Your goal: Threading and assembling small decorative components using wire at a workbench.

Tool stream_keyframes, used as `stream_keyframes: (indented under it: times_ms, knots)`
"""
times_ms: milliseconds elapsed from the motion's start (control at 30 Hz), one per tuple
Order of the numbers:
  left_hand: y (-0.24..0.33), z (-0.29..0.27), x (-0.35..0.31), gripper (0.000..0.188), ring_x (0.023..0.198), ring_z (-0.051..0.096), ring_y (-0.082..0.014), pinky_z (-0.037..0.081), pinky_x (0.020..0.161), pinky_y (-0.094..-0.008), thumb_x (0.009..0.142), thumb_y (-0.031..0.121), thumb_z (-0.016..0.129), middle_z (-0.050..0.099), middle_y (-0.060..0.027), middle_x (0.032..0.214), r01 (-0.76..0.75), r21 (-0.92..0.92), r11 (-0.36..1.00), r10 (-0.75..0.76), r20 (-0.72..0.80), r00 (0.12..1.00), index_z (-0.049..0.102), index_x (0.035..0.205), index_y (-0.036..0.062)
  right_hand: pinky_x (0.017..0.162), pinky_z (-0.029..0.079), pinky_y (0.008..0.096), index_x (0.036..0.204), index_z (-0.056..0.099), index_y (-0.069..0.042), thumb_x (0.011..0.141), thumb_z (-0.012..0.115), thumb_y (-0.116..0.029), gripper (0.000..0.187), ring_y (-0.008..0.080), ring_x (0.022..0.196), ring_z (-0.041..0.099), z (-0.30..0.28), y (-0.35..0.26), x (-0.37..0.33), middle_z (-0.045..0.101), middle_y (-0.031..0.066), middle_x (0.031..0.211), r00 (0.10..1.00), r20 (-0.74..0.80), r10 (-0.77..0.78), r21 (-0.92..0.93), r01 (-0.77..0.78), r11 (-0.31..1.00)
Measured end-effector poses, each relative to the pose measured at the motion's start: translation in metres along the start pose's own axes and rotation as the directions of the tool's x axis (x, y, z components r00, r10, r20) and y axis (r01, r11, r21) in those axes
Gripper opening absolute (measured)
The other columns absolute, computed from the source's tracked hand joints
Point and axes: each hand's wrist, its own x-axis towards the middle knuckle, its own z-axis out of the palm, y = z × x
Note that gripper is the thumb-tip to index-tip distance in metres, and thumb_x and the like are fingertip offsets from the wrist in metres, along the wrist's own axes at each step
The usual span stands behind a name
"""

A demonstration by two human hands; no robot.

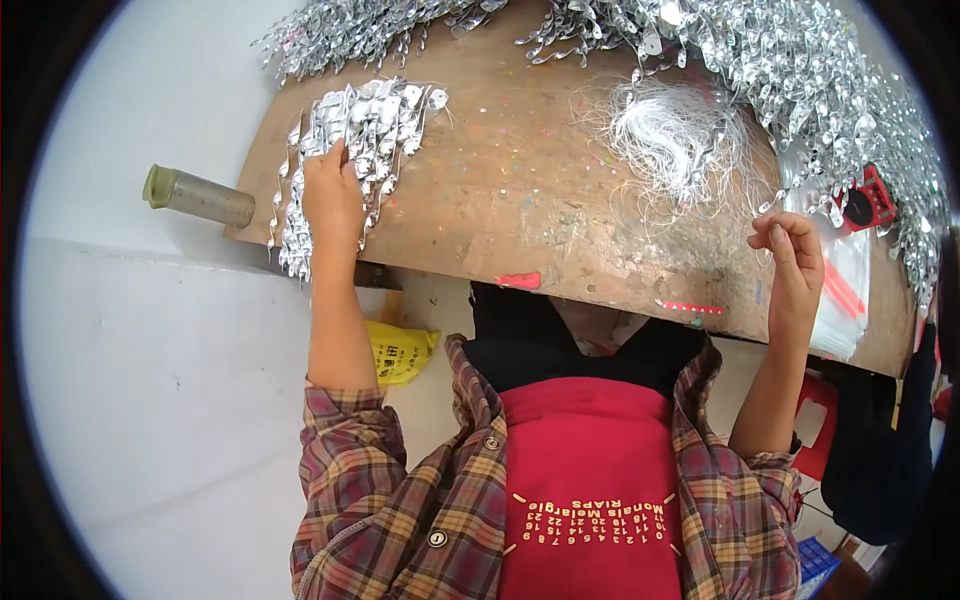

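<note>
On the left of the brown table (pixel 480 200) lies a bunch of silver twisted foil strips (pixel 385 115) with flat white-silver tabs. My left hand (pixel 335 200) is over this bunch, its fingers bent and closed on the strips; the fingertips are partly hidden. My right hand (pixel 795 260) is raised near the table's right front part, thumb and fingers pinched together. Anything in that pinch is too thin to make out. Just beyond it is a loose tangle of fine white thread (pixel 670 135).
Large heaps of silver twisted strips (pixel 790 70) cover the far and right edges. By my right hand lie clear plastic bags (pixel 842 310) and a red device (pixel 868 200). A red piece (pixel 519 280) sits at the front edge. A metal tube (pixel 205 197) juts out left; below is a yellow bag (pixel 400 352).
</note>
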Motion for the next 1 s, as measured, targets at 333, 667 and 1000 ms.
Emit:
stream_keyframes:
  times_ms: [333, 667, 1000]
  knots:
    - [-0.040, 0.031, 0.021, 0.027, 0.082, 0.058, -0.0315, 0.044, 0.073, -0.0413, 0.082, 0.016, 0.055, 0.060, -0.0140, 0.091, 0.094, 0.113, 0.989, -0.081, -0.115, 0.990, 0.061, 0.106, 0.0075, 0.069, 0.045, 0.0255, 0.095, 0.058, -0.001, 0.086, 0.054, -0.004, 0.011, 0.0119, 0.075, 0.055, -0.003, 0.030, 0.012, 0.059, 0.0046, 0.084, 0.998, -0.059, -0.027, -0.247, 0.012, 0.969]
    - [0.041, 0.008, -0.017, 0.030, 0.097, 0.053, -0.0288, 0.039, 0.087, -0.0376, 0.080, 0.010, 0.057, 0.059, -0.0117, 0.103, -0.309, -0.217, 0.926, 0.271, -0.188, 0.944, 0.059, 0.109, 0.0073, 0.059, 0.042, 0.0294, 0.086, 0.066, -0.011, 0.076, 0.061, -0.001, 0.015, 0.0192, 0.067, 0.056, 0.021, 0.055, 0.057, 0.059, 0.0038, 0.084, 0.899, 0.279, -0.337, -0.758, 0.422, 0.497]
    - [0.152, 0.015, -0.093, 0.033, 0.096, 0.052, -0.0299, 0.040, 0.085, -0.0400, 0.072, 0.002, 0.059, 0.057, -0.0108, 0.101, -0.427, -0.572, 0.700, 0.495, -0.042, 0.868, 0.060, 0.105, 0.0083, 0.067, 0.038, 0.0317, 0.082, 0.064, -0.016, 0.073, 0.059, -0.003, 0.016, 0.0180, 0.075, 0.058, 0.014, 0.069, 0.072, 0.058, 0.0008, 0.092, 0.818, 0.416, -0.396, -0.795, 0.539, 0.278]
